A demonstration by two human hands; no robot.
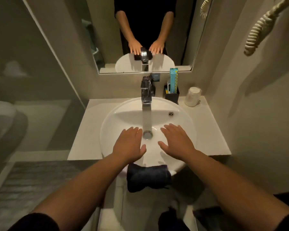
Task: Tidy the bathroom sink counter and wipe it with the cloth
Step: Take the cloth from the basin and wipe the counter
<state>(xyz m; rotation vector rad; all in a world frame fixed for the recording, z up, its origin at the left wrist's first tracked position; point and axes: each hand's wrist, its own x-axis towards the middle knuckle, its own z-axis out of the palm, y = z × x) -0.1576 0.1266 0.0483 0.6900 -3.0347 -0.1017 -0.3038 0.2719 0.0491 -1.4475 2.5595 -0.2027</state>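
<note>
A round white sink (185, 124) sits in a pale counter (88, 130). Over the basin, my left hand (129, 145) and my right hand (177, 141) hover palm down with fingers spread, one on each side of the drain (147, 134). Both hold nothing. A dark cloth (148, 178) hangs over the sink's front rim, just below my wrists. The chrome tap (146, 90) stands at the back of the basin.
At the back right of the counter stand a black holder (172, 95) with a teal toothpaste box (173, 79) and an upturned wrapped cup (193, 96). A mirror (107, 39) hangs above. A coiled cord (259, 30) hangs on the right wall. A grey mat (32, 184) lies on the floor.
</note>
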